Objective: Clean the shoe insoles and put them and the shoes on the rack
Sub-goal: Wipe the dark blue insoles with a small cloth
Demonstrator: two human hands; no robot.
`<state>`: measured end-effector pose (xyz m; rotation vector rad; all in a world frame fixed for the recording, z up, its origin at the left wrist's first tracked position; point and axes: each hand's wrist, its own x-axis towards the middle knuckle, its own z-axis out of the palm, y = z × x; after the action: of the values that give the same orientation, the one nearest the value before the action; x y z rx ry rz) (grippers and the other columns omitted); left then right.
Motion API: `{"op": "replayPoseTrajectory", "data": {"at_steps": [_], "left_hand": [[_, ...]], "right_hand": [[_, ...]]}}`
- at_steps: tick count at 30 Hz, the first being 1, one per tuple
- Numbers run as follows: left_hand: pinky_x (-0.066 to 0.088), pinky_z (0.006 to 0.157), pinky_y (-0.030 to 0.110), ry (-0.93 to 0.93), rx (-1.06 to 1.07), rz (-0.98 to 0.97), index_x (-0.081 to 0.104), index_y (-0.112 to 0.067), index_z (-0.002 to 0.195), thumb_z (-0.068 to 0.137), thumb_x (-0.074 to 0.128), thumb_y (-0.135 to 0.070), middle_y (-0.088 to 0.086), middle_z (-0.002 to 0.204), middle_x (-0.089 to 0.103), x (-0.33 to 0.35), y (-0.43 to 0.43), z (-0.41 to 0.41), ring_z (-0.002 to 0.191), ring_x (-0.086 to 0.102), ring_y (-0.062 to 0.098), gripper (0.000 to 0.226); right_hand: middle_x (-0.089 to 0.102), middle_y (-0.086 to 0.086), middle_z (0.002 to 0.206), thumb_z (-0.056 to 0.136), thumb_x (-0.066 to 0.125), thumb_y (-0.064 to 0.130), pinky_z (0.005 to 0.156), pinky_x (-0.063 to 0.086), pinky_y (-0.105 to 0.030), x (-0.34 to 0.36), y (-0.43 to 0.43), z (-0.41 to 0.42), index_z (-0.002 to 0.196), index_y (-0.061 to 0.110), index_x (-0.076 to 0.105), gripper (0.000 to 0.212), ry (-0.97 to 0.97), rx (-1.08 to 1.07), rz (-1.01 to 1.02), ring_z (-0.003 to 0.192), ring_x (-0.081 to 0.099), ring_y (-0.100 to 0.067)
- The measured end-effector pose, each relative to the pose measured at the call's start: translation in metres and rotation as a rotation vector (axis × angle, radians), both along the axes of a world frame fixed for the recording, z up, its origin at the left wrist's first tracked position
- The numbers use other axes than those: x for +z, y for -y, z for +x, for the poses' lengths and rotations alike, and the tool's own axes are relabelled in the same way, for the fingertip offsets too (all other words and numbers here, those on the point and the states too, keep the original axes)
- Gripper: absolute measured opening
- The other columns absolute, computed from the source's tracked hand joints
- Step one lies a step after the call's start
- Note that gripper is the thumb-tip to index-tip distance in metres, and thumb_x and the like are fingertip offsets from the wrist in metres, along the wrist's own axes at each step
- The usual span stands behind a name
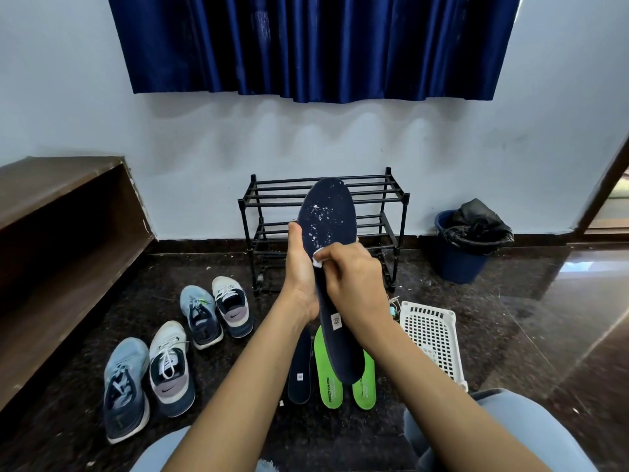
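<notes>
Navy insole [332,212], white-flecked, stands upright: left hand [299,264] grips its edge, right hand [354,277] pinches a white wipe [318,262].

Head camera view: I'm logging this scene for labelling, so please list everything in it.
held insole: one, navy with white specks, upright in front of the rack
white wad: one, white, pressed on the held insole
floor insoles: three, one navy and two green, floor under the hands
shoes: four, two light blue, two white-and-navy, floor left
rack: one, black, against the wall
basket: one, white, floor right
bin: one, blue with black liner, right by the wall
curtain: one, dark blue, top
wooden ledge: one, brown, left
left hand: one, grips the held insole's left edge
right hand: one, fingers pinch the white wad
</notes>
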<state>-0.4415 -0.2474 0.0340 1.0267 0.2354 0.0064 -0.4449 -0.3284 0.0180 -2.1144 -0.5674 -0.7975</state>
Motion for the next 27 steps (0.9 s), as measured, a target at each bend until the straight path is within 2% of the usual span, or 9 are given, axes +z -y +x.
{"op": "replayPoseTrajectory", "data": {"at_steps": [3, 4, 7, 9, 11, 14, 19, 24, 27], "left_hand": [[0.056, 0.071, 0.024, 0.006, -0.062, -0.012, 0.071, -0.014, 0.094, 0.097, 0.024, -0.064, 0.003, 0.087, 0.075, -0.003, 0.008, -0.001, 0.076, 0.072, 0.015, 0.069], [0.056, 0.071, 0.024, 0.001, -0.078, -0.013, 0.071, -0.015, 0.092, 0.097, 0.024, -0.064, 0.002, 0.085, 0.075, -0.004, 0.009, 0.0, 0.075, 0.072, 0.015, 0.069], [0.052, 0.089, 0.032, -0.032, -0.054, -0.001, 0.068, -0.006, 0.117, 0.096, 0.022, -0.068, 0.012, 0.115, 0.071, -0.002, 0.003, 0.0, 0.106, 0.067, 0.025, 0.08], [0.051, 0.095, 0.036, -0.028, -0.022, -0.001, 0.064, -0.002, 0.124, 0.096, 0.019, -0.068, 0.019, 0.121, 0.067, -0.001, -0.002, 0.003, 0.115, 0.062, 0.034, 0.084], [0.051, 0.096, 0.038, -0.022, -0.001, -0.002, 0.065, -0.002, 0.123, 0.096, 0.018, -0.067, 0.02, 0.119, 0.067, -0.001, -0.003, 0.003, 0.114, 0.062, 0.036, 0.085], [0.05, 0.097, 0.035, -0.005, 0.02, -0.023, 0.063, -0.004, 0.126, 0.096, 0.023, -0.066, 0.016, 0.124, 0.066, 0.0, 0.0, 0.001, 0.115, 0.063, 0.029, 0.08], [0.055, 0.077, 0.027, -0.011, -0.067, -0.037, 0.071, -0.015, 0.096, 0.097, 0.026, -0.065, 0.003, 0.092, 0.074, -0.001, 0.009, -0.001, 0.08, 0.071, 0.016, 0.067], [0.05, 0.099, 0.039, -0.032, -0.011, -0.01, 0.067, -0.003, 0.12, 0.095, 0.024, -0.068, 0.017, 0.119, 0.068, 0.001, 0.0, 0.001, 0.111, 0.064, 0.032, 0.081], [0.051, 0.097, 0.04, -0.031, 0.022, -0.009, 0.067, -0.003, 0.118, 0.095, 0.023, -0.068, 0.02, 0.115, 0.069, 0.001, -0.002, 0.002, 0.112, 0.064, 0.037, 0.082]], "right_hand": [[0.069, -0.002, 0.078, 0.074, 0.054, 0.0, 0.072, 0.037, -0.016, 0.007, 0.004, 0.006, 0.083, 0.01, 0.07, 0.021, 0.013, -0.041, 0.035, 0.079, 0.061, -0.022], [0.069, -0.002, 0.079, 0.075, 0.054, 0.0, 0.072, 0.037, -0.015, 0.007, 0.005, 0.006, 0.084, 0.01, 0.07, 0.021, 0.011, -0.044, 0.038, 0.079, 0.061, -0.022], [0.069, -0.001, 0.079, 0.075, 0.054, 0.003, 0.072, 0.04, -0.018, 0.001, 0.001, 0.0, 0.084, 0.013, 0.07, 0.021, 0.002, -0.03, 0.03, 0.078, 0.061, -0.021], [0.07, -0.001, 0.079, 0.074, 0.054, 0.004, 0.071, 0.04, -0.019, -0.004, -0.002, -0.007, 0.084, 0.014, 0.07, 0.021, -0.005, -0.011, 0.029, 0.077, 0.06, -0.018], [0.07, -0.002, 0.078, 0.074, 0.055, 0.003, 0.071, 0.037, -0.017, -0.006, -0.004, -0.009, 0.084, 0.013, 0.07, 0.021, -0.01, 0.005, 0.022, 0.077, 0.059, -0.018], [0.069, -0.002, 0.078, 0.073, 0.053, 0.004, 0.073, 0.038, -0.018, -0.001, -0.002, -0.002, 0.083, 0.012, 0.071, 0.022, -0.014, 0.004, 0.005, 0.078, 0.062, -0.022], [0.07, -0.002, 0.078, 0.074, 0.051, 0.002, 0.072, 0.04, -0.019, 0.006, 0.003, 0.005, 0.083, 0.01, 0.07, 0.022, -0.01, -0.032, 0.025, 0.079, 0.061, -0.024], [0.07, 0.0, 0.079, 0.073, 0.053, 0.004, 0.072, 0.042, -0.02, -0.003, -0.002, -0.005, 0.084, 0.013, 0.071, 0.023, -0.012, -0.007, 0.039, 0.077, 0.06, -0.017], [0.071, -0.001, 0.078, 0.074, 0.054, 0.005, 0.072, 0.039, -0.018, -0.005, -0.004, -0.008, 0.085, 0.014, 0.071, 0.022, -0.027, 0.014, 0.037, 0.077, 0.056, -0.011]]}}
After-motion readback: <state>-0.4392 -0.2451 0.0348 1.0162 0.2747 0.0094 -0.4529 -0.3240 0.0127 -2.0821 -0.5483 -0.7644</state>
